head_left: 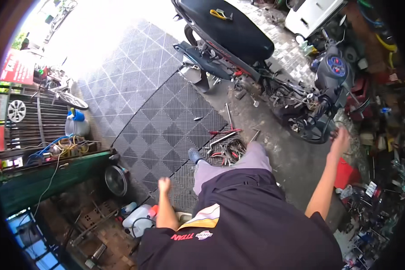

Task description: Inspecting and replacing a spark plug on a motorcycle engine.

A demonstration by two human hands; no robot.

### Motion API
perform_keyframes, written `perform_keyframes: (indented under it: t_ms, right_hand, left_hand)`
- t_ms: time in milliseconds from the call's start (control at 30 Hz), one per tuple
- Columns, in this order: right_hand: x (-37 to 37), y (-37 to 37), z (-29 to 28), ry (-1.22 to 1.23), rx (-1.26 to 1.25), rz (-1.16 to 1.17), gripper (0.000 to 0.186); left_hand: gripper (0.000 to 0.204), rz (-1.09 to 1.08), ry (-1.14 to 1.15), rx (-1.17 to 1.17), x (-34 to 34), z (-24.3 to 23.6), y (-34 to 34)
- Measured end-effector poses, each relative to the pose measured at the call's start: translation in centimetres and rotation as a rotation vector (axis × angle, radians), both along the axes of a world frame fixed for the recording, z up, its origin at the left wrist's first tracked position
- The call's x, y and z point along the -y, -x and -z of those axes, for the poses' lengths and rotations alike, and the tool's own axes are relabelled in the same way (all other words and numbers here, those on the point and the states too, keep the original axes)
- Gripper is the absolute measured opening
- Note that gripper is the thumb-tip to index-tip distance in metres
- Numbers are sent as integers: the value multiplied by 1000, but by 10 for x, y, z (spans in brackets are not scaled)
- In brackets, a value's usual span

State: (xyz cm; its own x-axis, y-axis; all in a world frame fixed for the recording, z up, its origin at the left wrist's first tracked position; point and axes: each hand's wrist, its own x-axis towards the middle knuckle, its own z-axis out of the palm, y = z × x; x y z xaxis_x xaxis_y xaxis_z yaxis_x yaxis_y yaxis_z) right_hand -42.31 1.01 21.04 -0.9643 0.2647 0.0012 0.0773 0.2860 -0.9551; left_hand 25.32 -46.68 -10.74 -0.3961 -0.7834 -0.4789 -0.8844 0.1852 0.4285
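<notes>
My left hand hangs beside my body over the patterned grey floor tiles, its fingers curled in and nothing showing in them. My right hand reaches out to the right, beside the front of a partly stripped scooter. Its fingertips lie against dark parts there, and whether they grip anything is hard to make out. The scooter's dashboard and the exposed wiring are beyond that hand. On the floor in front of my legs is a heap of hand tools, with red-handled ones among them.
A red object and cluttered parts lie to my right. At left stand a green bench with cables, a wheel and a white plastic jug. A yellow-handled tool rests on the scooter seat.
</notes>
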Motion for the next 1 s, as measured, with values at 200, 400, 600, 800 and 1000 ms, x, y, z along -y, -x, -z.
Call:
perform_keyframes:
  t_ms: [200, 400, 600, 800, 1000]
  right_hand:
    - [73, 8, 16, -471, 3, -145, 52]
    - [165, -23, 23, -703, -15, 197, 56]
    - [165, -39, 15, -565, -64, 325, 48]
    - [191, -28, 10, -226, -157, 358, 39]
    - [184, -45, 13, -122, -99, 403, 38]
  left_hand:
    - [38, 122, -5, -257, 158, -97, 256]
    - [30, 317, -471, -572, 144, -77, 342]
    - [36, 679, -346, -32, 158, -59, 349]
    - [29, 382, -362, 53, 308, -30, 318]
    - [23, 359, -404, 119, 361, -14, 419]
